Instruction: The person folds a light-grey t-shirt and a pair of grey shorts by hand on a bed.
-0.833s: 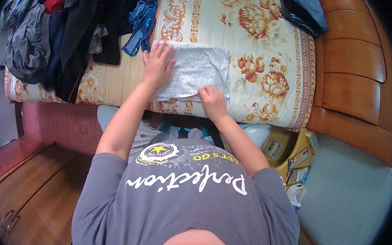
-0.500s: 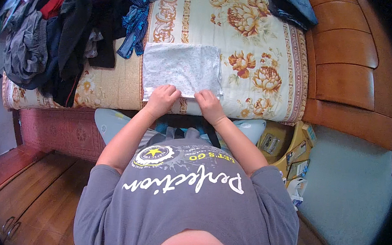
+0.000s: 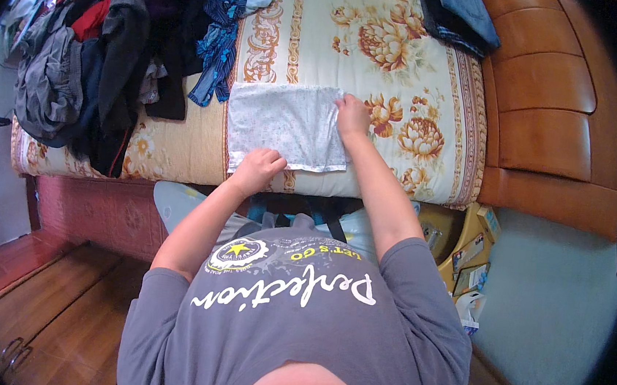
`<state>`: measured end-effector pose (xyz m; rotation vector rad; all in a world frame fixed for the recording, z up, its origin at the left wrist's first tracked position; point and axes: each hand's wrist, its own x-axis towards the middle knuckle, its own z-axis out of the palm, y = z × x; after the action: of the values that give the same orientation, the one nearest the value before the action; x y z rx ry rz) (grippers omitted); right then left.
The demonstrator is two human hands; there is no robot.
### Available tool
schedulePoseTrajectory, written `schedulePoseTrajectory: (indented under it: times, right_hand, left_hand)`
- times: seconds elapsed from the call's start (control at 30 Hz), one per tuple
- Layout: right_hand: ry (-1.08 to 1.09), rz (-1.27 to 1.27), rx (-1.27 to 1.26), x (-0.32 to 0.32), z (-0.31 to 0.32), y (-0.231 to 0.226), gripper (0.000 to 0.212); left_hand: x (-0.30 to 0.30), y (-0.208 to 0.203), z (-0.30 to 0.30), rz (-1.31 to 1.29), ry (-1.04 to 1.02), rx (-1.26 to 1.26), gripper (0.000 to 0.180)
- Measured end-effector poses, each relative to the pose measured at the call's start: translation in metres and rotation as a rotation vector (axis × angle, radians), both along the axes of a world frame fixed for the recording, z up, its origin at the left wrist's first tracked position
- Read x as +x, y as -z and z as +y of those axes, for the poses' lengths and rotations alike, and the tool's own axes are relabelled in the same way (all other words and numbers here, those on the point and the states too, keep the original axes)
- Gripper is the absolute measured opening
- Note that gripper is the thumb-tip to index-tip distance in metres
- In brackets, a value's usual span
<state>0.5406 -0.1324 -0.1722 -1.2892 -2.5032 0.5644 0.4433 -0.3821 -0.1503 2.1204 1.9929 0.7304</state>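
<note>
The left hand [image 3: 255,169] is resting at the near edge of a white printed cloth [image 3: 285,126], its fingers bending together; whether it is gripping the fabric cannot be told. The right hand [image 3: 352,117] is closing its fingertips on the cloth's right edge, near the far corner. The step in hand is judged to be squaring the cloth. Sound practice would be using light fingertip pressure, drawing the right edge straight while the left hand is steadying the near edge, and easing out creases without dragging layers apart.

Pose: the 2 forearms are reaching forward from the body; the right is extending farther, the left is staying nearer the bed's front, its back facing up.

The cloth is lying flat on a floral bedspread [image 3: 447,164], directly before the person. Beyond its left side, a blue patterned garment [image 3: 219,34] and a heap of dark clothes [image 3: 126,52] are lying; folded jeans [image 3: 462,17] are sitting at far right, beside a brown headboard [image 3: 544,103].
</note>
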Motion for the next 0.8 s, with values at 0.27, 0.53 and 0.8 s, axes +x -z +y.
schedulePoseTrajectory:
  times: [0.27, 0.53, 0.8]
  right_hand:
    - [0.002, 0.093, 0.046, 0.009, -0.003, 0.006, 0.023]
    - [0.232, 0.11, -0.197, 0.022, -0.039, -0.009, 0.023]
    - [0.217, -0.076, -0.175, 0.02, -0.031, -0.018, 0.019]
  left_hand:
    - [-0.001, 0.004, -0.001, -0.022, 0.0, -0.053, 0.02]
    - [0.002, 0.007, -0.002, -0.027, -0.01, -0.015, 0.019]
    - [-0.001, -0.001, 0.003, -0.026, 0.029, -0.062, 0.018]
